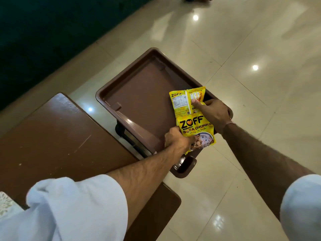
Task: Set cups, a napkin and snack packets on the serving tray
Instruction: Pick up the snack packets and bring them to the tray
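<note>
Two yellow snack packets are being laid at the near right corner of the brown serving tray (139, 94), and the step is best finished by lowering each one flat onto the tray floor before any grip is loosened, so that neither slides over the rim. The front packet (198, 131), printed with "ZOFF SOYA CHUNKS" and a picture of a bowl, is gripped at its lower left edge by the left hand (177, 139), whose fingers are closed on it. Its lower end overhangs the tray's near rim, so it should be shifted further in towards the middle before it is let go. The back packet (185, 101) is turned with its reverse side up, small print and a nutrition table showing. It is pinned by the thumb of the right hand (214, 114), which is closed on its right side. The two packets overlap slightly and are judged to be light, thin and slippery, so a gentle release is advised. The rest of the tray is bare: no cups or napkin are seen on it, and space should be kept for them. The tray appears to sit on a dark stand beside a brown table (57, 141), above a glossy tiled floor (243, 49).
</note>
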